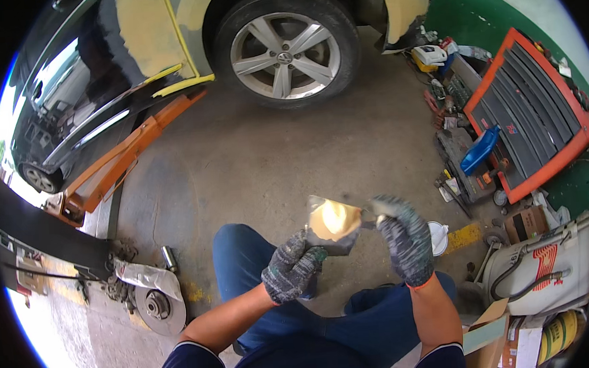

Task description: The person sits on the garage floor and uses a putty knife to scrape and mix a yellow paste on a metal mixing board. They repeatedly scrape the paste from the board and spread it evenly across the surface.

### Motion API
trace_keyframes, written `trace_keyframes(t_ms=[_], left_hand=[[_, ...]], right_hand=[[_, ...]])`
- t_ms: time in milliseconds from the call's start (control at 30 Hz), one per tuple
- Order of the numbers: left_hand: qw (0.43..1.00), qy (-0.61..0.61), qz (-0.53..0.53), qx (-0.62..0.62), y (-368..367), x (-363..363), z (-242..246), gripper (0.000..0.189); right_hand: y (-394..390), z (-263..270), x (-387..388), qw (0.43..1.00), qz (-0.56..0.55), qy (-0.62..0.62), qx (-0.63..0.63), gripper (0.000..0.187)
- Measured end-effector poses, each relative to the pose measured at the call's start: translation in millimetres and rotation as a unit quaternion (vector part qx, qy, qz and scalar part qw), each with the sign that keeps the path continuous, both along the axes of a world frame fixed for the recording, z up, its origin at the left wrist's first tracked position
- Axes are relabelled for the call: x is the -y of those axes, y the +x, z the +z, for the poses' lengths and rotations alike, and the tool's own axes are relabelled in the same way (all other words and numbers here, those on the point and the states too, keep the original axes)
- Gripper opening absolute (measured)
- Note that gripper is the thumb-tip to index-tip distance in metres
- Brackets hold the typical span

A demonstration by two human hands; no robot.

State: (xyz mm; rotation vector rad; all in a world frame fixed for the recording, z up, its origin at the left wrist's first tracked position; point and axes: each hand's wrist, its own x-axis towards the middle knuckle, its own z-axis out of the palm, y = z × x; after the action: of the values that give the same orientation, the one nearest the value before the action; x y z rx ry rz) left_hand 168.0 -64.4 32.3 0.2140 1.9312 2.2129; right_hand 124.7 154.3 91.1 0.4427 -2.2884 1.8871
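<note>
My left hand [290,266], in a grey knitted work glove, grips the lower left edge of a square dark mixing plate [336,247]. A mound of pale yellow body filler [333,221] covers much of the plate's top. My right hand [408,240], gloved alike, is closed around a blurred tool, probably a filler spreader [364,211], whose blade reaches the plate's right edge. Past both hands stands a dark car [95,69] with dried filler on its door [146,36] and on the panel behind the wheel [405,10].
An orange lift arm [131,158] reaches under the car near the wheel [284,58]. Red-framed drawers [533,113], a tool case [457,161] and a white tank [542,270] line the right side. A white lid or tub [438,238] sits beyond my right hand. A brake disc [160,308] lies left.
</note>
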Motion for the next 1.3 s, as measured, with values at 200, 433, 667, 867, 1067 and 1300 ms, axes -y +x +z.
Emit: trace_keyframes(t_ms=[200, 433, 667, 867, 1067, 1300], left_hand=[[0.999, 0.021, -0.012, 0.033, 6, -20, -5, 0.016], [0.94, -0.272, -0.004, -0.206, 9, -18, -26, 0.02], [0.925, -0.276, 0.021, -0.261, 4, -18, -18, 0.023], [0.996, 0.02, -0.051, 0.064, 19, -10, 14, 0.027], [0.982, -0.135, -0.133, -0.016, 4, -7, 15, 0.033], [0.989, 0.077, -0.004, 0.126, 13, 1, 18, 0.02]], right_hand=[[2, -54, 2, 0.974, -0.187, -0.096, 0.086, 0.028], [16, -43, 28, 0.947, -0.082, -0.294, 0.103, 0.023], [24, -21, 31, 0.97, -0.071, -0.228, 0.054, 0.024], [5, -57, 13, 0.97, -0.132, -0.199, 0.042, 0.032], [22, -45, 35, 0.985, -0.076, -0.147, 0.05, 0.031], [8, -12, 4, 0.951, -0.201, -0.218, -0.091, 0.028]])
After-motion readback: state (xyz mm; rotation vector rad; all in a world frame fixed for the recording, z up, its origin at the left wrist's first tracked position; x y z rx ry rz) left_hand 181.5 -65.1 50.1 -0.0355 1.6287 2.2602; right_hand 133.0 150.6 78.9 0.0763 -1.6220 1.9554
